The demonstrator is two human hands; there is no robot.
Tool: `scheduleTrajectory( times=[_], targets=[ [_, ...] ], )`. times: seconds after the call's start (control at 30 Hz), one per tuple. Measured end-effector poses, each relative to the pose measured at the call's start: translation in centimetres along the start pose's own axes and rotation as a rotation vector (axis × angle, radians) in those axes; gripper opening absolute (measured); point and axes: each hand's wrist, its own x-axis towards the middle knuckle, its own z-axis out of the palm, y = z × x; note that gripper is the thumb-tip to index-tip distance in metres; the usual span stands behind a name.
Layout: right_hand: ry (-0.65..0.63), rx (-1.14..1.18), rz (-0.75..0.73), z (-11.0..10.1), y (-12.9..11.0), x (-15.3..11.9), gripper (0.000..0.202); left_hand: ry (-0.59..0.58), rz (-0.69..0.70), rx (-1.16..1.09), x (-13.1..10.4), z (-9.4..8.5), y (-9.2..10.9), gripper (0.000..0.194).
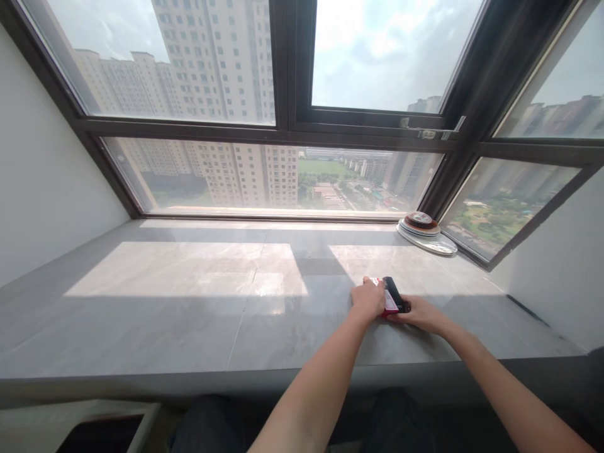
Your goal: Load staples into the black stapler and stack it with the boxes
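Note:
My left hand [369, 299] is closed around the left side of a small red-and-white box [389, 304], its fingers curled over the top. Against the box's right side lies a black flat-sided object [396, 293]; I cannot tell whether it is a separate thing or part of the box. From the right, my right hand [421, 313] grips the near end of the black object, with fingers reaching under the red edge. Both hands are low over the grey stone sill [292, 340], and they hide much of what they hold.
A stack of plates and round lids [427, 233] stands in the far right window corner. Dark window frames [283, 135] border the sill at the back. White walls close both sides. Below the front edge, a pale box-like thing [70, 412] sits at lower left.

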Motion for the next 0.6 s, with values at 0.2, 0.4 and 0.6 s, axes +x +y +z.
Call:
scheduleTrajectory(
  times=[0.2,0.4,0.6],
  targets=[
    [0.244,-0.119,0.067,-0.6,1.3,-1.9,0.115,0.103,-0.021,-0.093,-4.0,-1.0,-4.0,0.085],
    [0.410,-0.080,-0.146,6.8,-5.9,-3.5,0.063,0.243,0.023,-0.040,-11.9,-4.6,-12.2,0.056],
    [0.229,-0.404,-0.197,18.5,-12.7,3.1,0.065,0.426,-0.039,0.506,-17.3,-4.8,-17.5,0.059]
  ],
)
